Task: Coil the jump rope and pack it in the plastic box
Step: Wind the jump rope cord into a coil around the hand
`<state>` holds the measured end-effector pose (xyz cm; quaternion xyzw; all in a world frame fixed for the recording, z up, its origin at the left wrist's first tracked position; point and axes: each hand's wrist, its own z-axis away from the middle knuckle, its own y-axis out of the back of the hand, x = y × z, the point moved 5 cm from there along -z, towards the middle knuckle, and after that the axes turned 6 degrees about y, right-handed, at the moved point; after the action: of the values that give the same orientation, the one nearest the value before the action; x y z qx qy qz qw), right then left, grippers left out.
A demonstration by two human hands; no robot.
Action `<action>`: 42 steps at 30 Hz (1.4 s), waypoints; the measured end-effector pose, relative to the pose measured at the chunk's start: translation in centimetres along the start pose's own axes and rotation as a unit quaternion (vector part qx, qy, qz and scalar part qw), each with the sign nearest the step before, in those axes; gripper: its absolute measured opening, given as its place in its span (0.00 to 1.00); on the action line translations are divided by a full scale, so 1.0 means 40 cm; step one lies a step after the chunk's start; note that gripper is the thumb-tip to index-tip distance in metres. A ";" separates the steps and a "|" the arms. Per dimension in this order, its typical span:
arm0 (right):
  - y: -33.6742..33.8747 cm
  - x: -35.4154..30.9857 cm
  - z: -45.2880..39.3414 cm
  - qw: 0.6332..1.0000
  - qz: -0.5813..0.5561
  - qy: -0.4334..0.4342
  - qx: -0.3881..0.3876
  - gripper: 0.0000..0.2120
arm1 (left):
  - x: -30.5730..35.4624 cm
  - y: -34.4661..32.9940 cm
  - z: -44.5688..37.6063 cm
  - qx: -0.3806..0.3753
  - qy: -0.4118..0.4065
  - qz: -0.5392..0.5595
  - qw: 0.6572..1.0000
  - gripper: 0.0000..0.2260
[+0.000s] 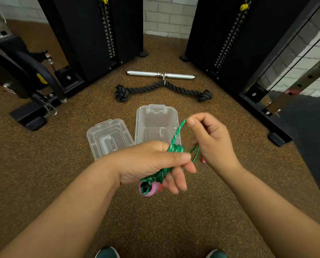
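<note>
Markings: no brand or legible writing on any item; numbered scales on the two black weight stacks (pixel 107 30) are too small to read.
Left hand (pixel 153 164): centre frame, fingers curled round a bundle of green braided rope (pixel 174 148); a pink handle (pixel 150 189) sticks out below the palm.
Right hand (pixel 211 138): right of centre, thumb and forefinger pinching a rope loop raised above the bundle; a second pink piece shows just beside the wrist.
Box (pixel 156 123): clear plastic, rectangular, rounded corners, open, on the floor just beyond the hands.
Lid (pixel 108 137): clear, lying left of the box, touching or nearly so.
Open room: speckled brown rubber floor (pixel 81 118) all round box and lid; stacks flank it at upper left and upper right.
Beyond box: black twisted rope attachment (pixel 163 89) with knotted ends, chrome bar (pixel 161 74) behind it.
Bottom edge: two dark shoe tips.
</note>
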<state>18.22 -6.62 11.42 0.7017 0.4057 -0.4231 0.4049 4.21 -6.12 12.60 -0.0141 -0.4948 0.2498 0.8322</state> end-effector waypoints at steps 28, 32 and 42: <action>-0.013 -0.060 -0.007 0.979 -0.126 -0.053 -0.152 0.14 | -0.034 0.092 -0.023 0.156 0.004 0.029 0.987 0.49; 0.022 -0.024 -0.027 0.979 -0.155 -0.096 -0.093 0.14 | -0.038 0.067 -0.026 0.081 0.025 0.024 0.996 0.53; -0.006 0.056 0.002 0.976 -0.016 -0.181 -0.122 0.13 | -0.016 0.022 -0.005 -0.093 -0.025 0.130 0.987 0.21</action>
<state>18.68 -6.09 9.26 0.5522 0.3851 -0.4972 0.5473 3.75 -5.57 11.73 -0.1494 -0.5302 0.3096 0.7751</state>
